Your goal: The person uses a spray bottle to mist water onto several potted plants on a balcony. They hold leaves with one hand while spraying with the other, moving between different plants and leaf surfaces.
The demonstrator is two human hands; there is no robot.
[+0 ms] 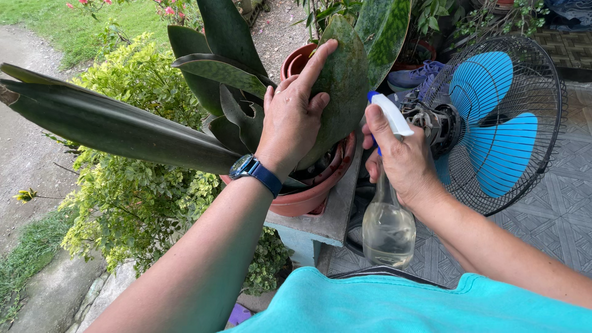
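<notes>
Fingers (320, 58) of the left hand (290, 120) lie spread and flat against a broad green leaf (342, 80), with the index finger stretched up along its left edge and the palm pressed on the lower part. Right hand (401, 157) is clamped around the neck of a clear spray bottle (388, 228); its white and blue nozzle (388, 111) sits just right of the leaf and points toward it. One fingertip rests on the trigger area under the nozzle. Liquid fills only the lower part of the bottle.

That leaf belongs to a plant with long, stiff, dark green blades (117, 126) that reach far left. The plant stands in a terracotta pot (308, 197), which rests on a grey concrete ledge (336, 213). A blue watch (253, 169) is strapped on the left wrist.

To the right, touching nothing, stands a fan (493, 123) with blue blades behind a black wire guard, on a patterned grey tile floor (555, 222). To the left, a yellow-green shrub (135, 197) grows beside a dirt path (24, 154) with grass at its far end. More potted plants (431, 24) stand at the far side. Nearest the camera is a turquoise shirt (401, 308).
</notes>
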